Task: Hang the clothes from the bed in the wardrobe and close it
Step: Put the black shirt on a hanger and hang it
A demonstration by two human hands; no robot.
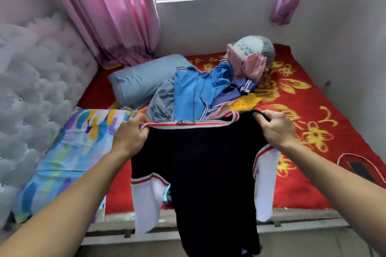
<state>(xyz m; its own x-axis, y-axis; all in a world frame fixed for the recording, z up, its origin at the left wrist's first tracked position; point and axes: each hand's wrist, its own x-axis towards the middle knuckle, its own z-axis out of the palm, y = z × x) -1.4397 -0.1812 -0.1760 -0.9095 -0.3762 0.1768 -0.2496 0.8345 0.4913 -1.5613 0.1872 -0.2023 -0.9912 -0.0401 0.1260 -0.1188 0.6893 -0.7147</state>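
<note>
Fingers [139, 120] of my left hand [130, 133] are curled tight round the striped neckline of the black jersey [200, 165] at centre frame. My right hand [273, 129] grips the opposite shoulder the same way. The jersey hangs straight down between them, its long axis vertical and its neckline stretched level, both hands equally near. Behind it, upper centre, a blue jacket [192, 92] and a pink garment [250, 67] lie heaped on the red blanket [302, 115]. I see no wardrobe or hanger.

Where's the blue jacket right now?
Head view: the blue jacket lies at the centre of the bed, right of the grey-blue pillow, beyond the black shirt held by the left hand and right hand.
</note>
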